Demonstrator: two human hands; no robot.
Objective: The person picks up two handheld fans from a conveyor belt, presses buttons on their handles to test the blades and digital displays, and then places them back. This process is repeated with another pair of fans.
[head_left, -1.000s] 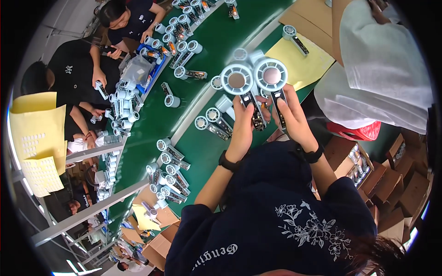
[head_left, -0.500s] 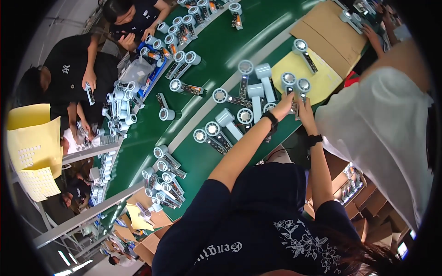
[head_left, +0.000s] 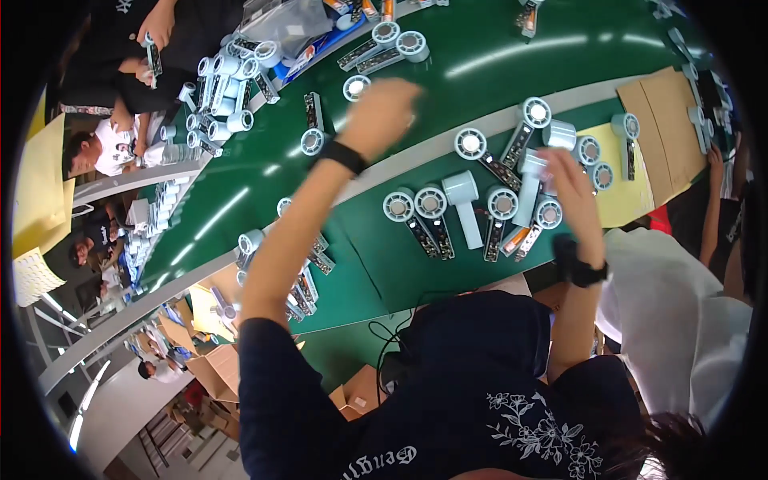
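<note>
My left hand (head_left: 380, 118), smeared by motion, reaches over the green conveyor belt (head_left: 472, 84). Closest to it is a light-blue handheld fan unit (head_left: 356, 86), partly covered by the hand; whether they touch cannot be told. My right hand (head_left: 574, 192) hovers with fingers stretched out over a cluster of similar units, near a pale unit (head_left: 528, 188) lying face down. Two units (head_left: 588, 150) lie beside this hand at the yellow sheet. Several others, such as this open-handled unit (head_left: 502, 205) with its circuit board exposed, lie on the green worktable (head_left: 352, 276).
A grey rail (head_left: 424, 154) divides belt from worktable. Flattened cardboard (head_left: 664, 132) lies to the right, beside a person in white (head_left: 664, 280). More units (head_left: 300, 292) are grouped at the left end. Across the belt, a co-worker's hand (head_left: 158, 26) holds a unit near a pile (head_left: 220, 88).
My left hand has left the two units held before and swung left over the belt. Those units now lie by the yellow sheet, my right hand off them. The view has turned.
</note>
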